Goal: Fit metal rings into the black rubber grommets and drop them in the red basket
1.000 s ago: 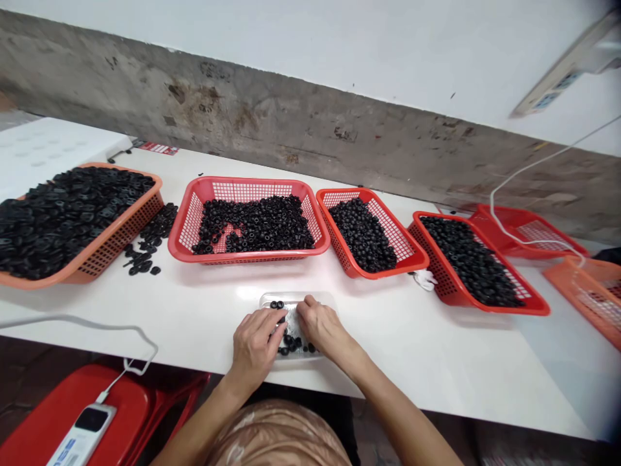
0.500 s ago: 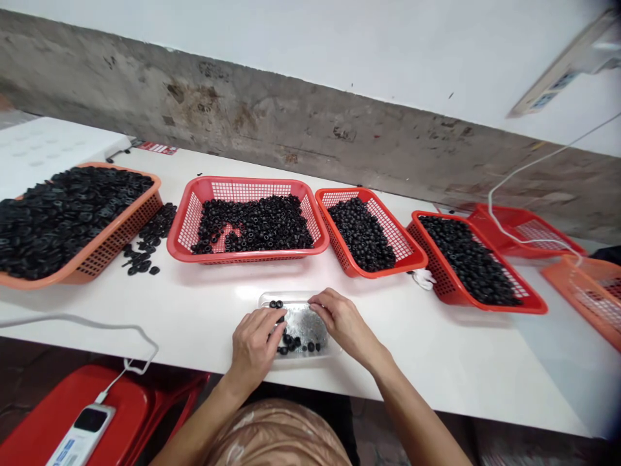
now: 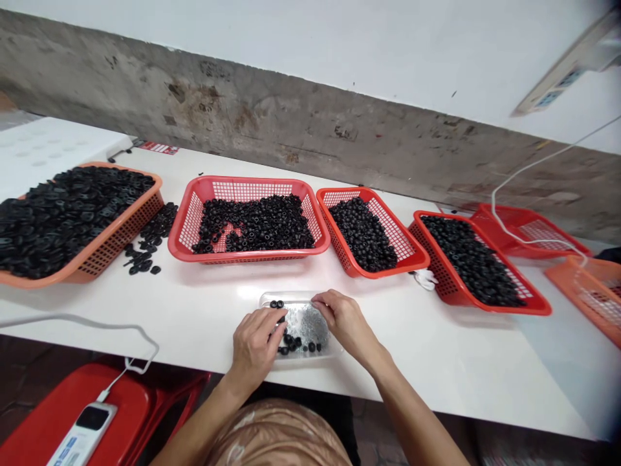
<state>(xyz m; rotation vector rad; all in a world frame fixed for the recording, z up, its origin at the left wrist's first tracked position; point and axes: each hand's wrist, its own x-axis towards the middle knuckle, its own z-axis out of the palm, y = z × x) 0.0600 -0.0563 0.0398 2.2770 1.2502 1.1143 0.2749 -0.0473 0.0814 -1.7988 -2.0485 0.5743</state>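
Note:
A shallow clear plastic tray [image 3: 303,321] lies near the table's front edge, with tiny shiny bits over its floor. Several small black round parts [image 3: 291,342] sit in its lower left portion, and a couple more at its top left corner. My left hand [image 3: 256,340] is over the tray's left side, thumb and fingers pinched on a small black part partly hidden by the fingertips. Above the right side, my right hand [image 3: 345,323] has thumb and forefinger pressed together; whatever is between them is too small to make out.
Behind the tray stand a pink-red basket [image 3: 250,257] and two red baskets [image 3: 410,262] [image 3: 533,309], all holding black parts. An orange basket [image 3: 121,230] heaped with black pieces is at left, loose pieces [image 3: 145,249] beside it. A white cable [image 3: 97,317] crosses the front left.
Almost nothing differs. The right hand's fingertips have shifted very slightly to the right, along with a small shift of the whole view.

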